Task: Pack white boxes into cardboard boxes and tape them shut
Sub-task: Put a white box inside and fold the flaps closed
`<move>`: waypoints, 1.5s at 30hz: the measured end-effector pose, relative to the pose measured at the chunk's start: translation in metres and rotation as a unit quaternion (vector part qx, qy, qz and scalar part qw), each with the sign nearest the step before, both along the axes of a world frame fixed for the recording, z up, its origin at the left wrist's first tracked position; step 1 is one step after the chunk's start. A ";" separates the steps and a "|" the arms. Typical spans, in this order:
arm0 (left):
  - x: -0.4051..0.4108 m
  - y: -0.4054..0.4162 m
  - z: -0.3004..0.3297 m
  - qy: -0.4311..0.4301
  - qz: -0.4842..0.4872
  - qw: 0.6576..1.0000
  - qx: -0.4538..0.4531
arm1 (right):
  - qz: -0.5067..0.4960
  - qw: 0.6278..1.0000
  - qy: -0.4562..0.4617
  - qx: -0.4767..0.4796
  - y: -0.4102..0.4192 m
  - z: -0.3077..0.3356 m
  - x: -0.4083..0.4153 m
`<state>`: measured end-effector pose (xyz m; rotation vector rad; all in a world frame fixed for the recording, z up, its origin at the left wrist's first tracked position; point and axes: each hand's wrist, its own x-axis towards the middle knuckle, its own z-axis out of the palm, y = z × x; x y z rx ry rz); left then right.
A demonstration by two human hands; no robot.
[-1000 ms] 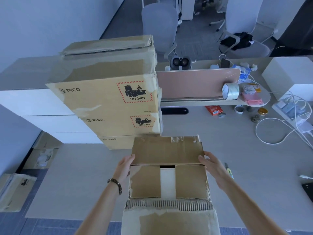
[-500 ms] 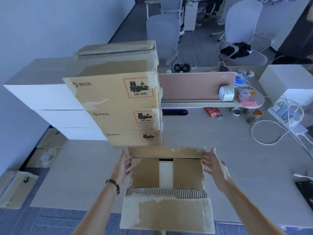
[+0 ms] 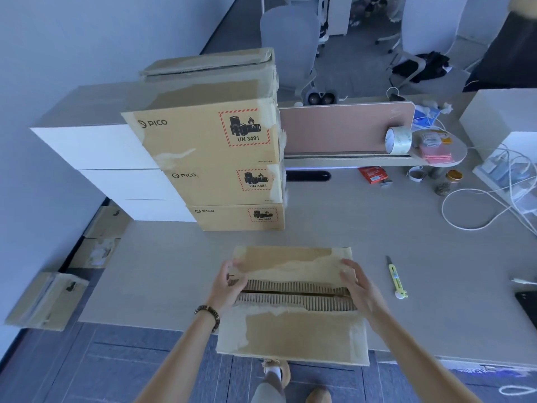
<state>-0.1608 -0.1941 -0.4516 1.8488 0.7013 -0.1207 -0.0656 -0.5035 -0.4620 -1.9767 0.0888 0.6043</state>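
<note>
An office with grey chairs lies beyond a long pale desk (image 3: 363, 228) that carries everything in the single head view. At the desk's near edge sits the cardboard box (image 3: 290, 303) being closed; its far and near flaps are folded down and meet along a narrow dark seam, their torn edges showing bare corrugation. No white box can be seen inside it now.

The left hand (image 3: 226, 289) rests on the left end of the far flap, fingers loosely bent over its edge. The right hand (image 3: 356, 283) lies on the right end with its fingers fairly straight, pressing rather than clutching.

Toward the far left edge stands a stack of three printed cartons (image 3: 220, 158), with a stack of white boxes (image 3: 96, 146) just beside it on the left. The tape roll (image 3: 398, 140) stands on a small raised shelf near the far right, well apart from the box, and a yellow-green cutter (image 3: 395, 279) lies near the right hand.

To do this step well, I judge the flaps should be pressed flat and flush, the seam kept narrow and straight, and one hand left holding them down while the other fetches the tape.
</note>
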 end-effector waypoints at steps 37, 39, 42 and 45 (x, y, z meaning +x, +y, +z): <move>0.068 0.023 -0.022 0.018 -0.120 0.980 0.156 | 0.062 0.971 -0.119 -0.199 0.052 -0.018 0.042; 0.077 0.027 -0.023 0.019 -0.114 0.981 0.154 | 0.053 0.970 -0.118 -0.204 0.056 -0.018 0.048; 0.087 0.031 -0.026 0.019 -0.116 0.981 0.155 | 0.045 0.969 -0.115 -0.213 0.062 -0.018 0.056; 0.091 0.033 -0.027 0.028 -0.118 0.979 0.162 | 0.037 0.970 -0.103 -0.216 0.063 -0.017 0.059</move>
